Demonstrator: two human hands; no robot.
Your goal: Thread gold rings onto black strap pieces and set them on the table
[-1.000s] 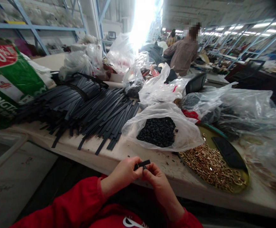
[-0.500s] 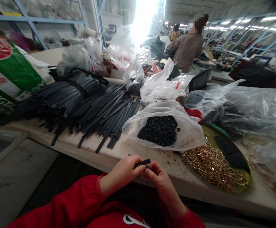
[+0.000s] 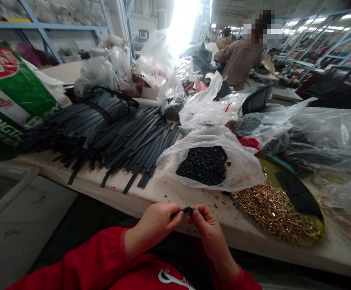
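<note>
The bare left hand (image 3: 155,221) and bare right hand (image 3: 208,227) pinch a narrow, flat black strip (image 3: 187,210), its ends hidden inside both grips; at its one o'clock, a translucent plastic bag (image 3: 244,171) holds small black pieces (image 3: 204,166), their shapes indistinct.

The left hand (image 3: 154,222) and the right hand (image 3: 207,225) both pinch one black strip (image 3: 187,210) near the table (image 3: 154,192) edge. Beyond them lies an open plastic bag (image 3: 241,173) with small black pieces (image 3: 204,165); beside it, a tray (image 3: 272,166) carries golden metal pieces (image 3: 275,211).
</note>
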